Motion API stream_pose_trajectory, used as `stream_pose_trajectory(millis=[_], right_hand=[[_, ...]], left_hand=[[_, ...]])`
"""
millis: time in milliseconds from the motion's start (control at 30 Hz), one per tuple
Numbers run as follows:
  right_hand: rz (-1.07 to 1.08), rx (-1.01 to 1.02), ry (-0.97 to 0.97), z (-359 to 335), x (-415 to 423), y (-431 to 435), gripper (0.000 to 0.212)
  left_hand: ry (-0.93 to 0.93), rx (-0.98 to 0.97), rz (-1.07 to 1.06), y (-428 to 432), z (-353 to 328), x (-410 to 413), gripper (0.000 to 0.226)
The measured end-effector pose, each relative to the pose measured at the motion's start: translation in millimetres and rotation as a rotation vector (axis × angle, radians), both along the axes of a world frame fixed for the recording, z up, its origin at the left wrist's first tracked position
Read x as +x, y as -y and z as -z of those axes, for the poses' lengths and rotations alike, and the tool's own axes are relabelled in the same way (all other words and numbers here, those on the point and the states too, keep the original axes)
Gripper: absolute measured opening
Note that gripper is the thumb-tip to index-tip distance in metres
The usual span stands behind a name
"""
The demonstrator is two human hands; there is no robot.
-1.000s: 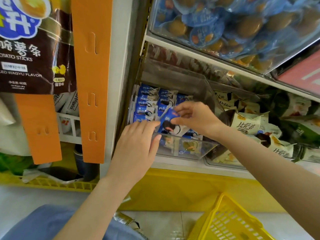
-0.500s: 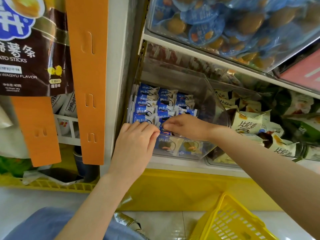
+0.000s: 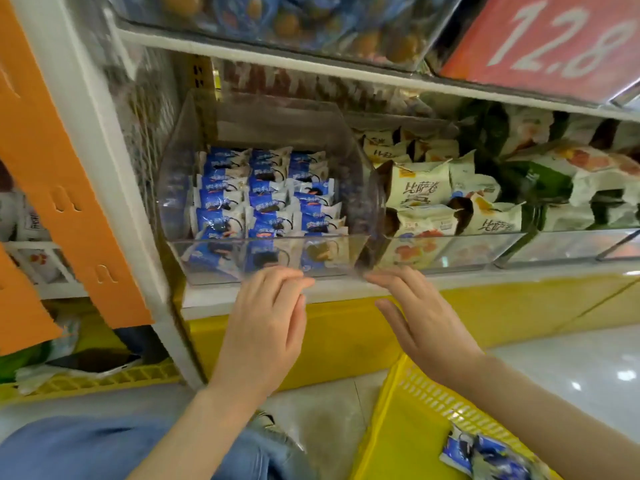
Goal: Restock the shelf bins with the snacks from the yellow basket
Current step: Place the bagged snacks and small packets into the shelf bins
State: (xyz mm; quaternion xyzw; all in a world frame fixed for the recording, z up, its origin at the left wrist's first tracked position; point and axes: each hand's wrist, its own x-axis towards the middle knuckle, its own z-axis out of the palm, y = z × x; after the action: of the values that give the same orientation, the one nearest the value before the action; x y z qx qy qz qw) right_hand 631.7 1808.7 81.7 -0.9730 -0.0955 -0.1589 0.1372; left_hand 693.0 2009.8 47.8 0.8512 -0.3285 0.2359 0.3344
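White shelf [image 3: 214, 301] boards carry a row of see-through plastic bins at a shop display, under a red price sign [image 3: 554, 39] reading 12.8. At the left end, the clear bin [image 3: 175, 202] holds blue snack packets [image 3: 266, 199] in three tidy rows from its back wall to its front wall, with little room showing between them. The neighbouring bin [image 3: 450, 244] to its right holds cream-coloured packets [image 3: 415, 181]. Below, on the floor, the yellow basket [image 3: 398, 445] sits under the person's right forearm, and a few loose packets [image 3: 485, 455] in the same blue wrapping lie in its bottom, partly cut off by the frame edge. The left hand [image 3: 266, 327] and right hand [image 3: 422, 320] are raised to the clear bin's front wall, fingers straight and close together. The left is at the middle of its lower edge and the right at its front right corner. Whether the fingertips press the plastic or stop just short cannot be told. Neither grip has hold of anything. On this evidence the blue bin is largely filled and the job is well along but unfinished: snacks lie in the basket, and how many is out of view. The flat hands suggest the bin is to be squared on the shelf.
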Motion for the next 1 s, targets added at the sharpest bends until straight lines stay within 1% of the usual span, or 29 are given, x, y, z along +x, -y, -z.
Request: stream_pose_trajectory(millis=[67, 100, 167, 200, 267, 300, 333, 433, 500, 567, 600, 667, 700, 767, 800, 867, 933, 1000], right_hand=[[0.109, 0.047, 0.041, 26, -32, 21, 0.050], [0.165, 0.070, 0.029, 41, -48, 33, 0.053], [0.281, 0.093, -0.042, 76, -82, 61, 0.053], [0.340, 0.094, -0.096, 96, -100, 77, 0.049], [0.493, 0.111, -0.260, 135, -136, 109, 0.032], [0.581, 0.129, -0.362, 154, -155, 123, 0.027], [0.663, 0.146, -0.465, 174, -174, 138, 0.027], [0.833, 0.203, -0.747, 223, -223, 167, 0.038], [0.904, 0.255, -0.935, 245, -246, 176, 0.046], [0.945, 0.289, -1.050, 261, -263, 181, 0.053], [0.978, 0.277, -1.055, 267, -268, 183, 0.057], [1.098, 0.237, -0.940, 275, -270, 186, 0.064], [1.171, 0.257, -0.855, 277, -268, 187, 0.065], [1.289, 0.366, -0.693, 281, -258, 196, 0.070], [1.322, 0.407, -0.654, 283, -251, 203, 0.072], [1.320, 0.428, -0.699, 289, -239, 220, 0.069], [1.263, 0.373, -0.799, 298, -229, 231, 0.061], [1.251, 0.358, -0.802, 306, -225, 238, 0.056]], left_hand=[[-0.114, 0.044, 0.093, 23, 21, -20, 0.027], [-0.196, 0.090, 0.124, 37, 34, -30, 0.029], [-0.371, 0.224, 0.153, 66, 62, -46, 0.033], [-0.453, 0.288, 0.159, 79, 77, -52, 0.034], [-0.588, 0.360, 0.175, 104, 104, -58, 0.038], [-0.656, 0.377, 0.180, 114, 115, -60, 0.039], [-0.707, 0.394, 0.179, 124, 125, -60, 0.041], [-0.802, 0.454, 0.164, 148, 150, -59, 0.041], [-0.888, 0.421, 0.163, 161, 161, -59, 0.040], [-0.975, 0.353, 0.145, 167, 169, -60, 0.041], [-1.002, 0.316, 0.142, 168, 172, -60, 0.039], [-1.009, 0.247, 0.170, 167, 177, -61, 0.024], [-0.998, 0.227, 0.181, 166, 179, -61, 0.017], [-0.959, 0.202, 0.188, 167, 181, -61, 0.016], [-0.938, 0.193, 0.185, 167, 182, -60, 0.017], [-0.903, 0.183, 0.183, 169, 183, -61, 0.017], [-0.892, 0.174, 0.190, 169, 184, -61, 0.017], [-0.904, 0.187, 0.188, 168, 185, -60, 0.017]])
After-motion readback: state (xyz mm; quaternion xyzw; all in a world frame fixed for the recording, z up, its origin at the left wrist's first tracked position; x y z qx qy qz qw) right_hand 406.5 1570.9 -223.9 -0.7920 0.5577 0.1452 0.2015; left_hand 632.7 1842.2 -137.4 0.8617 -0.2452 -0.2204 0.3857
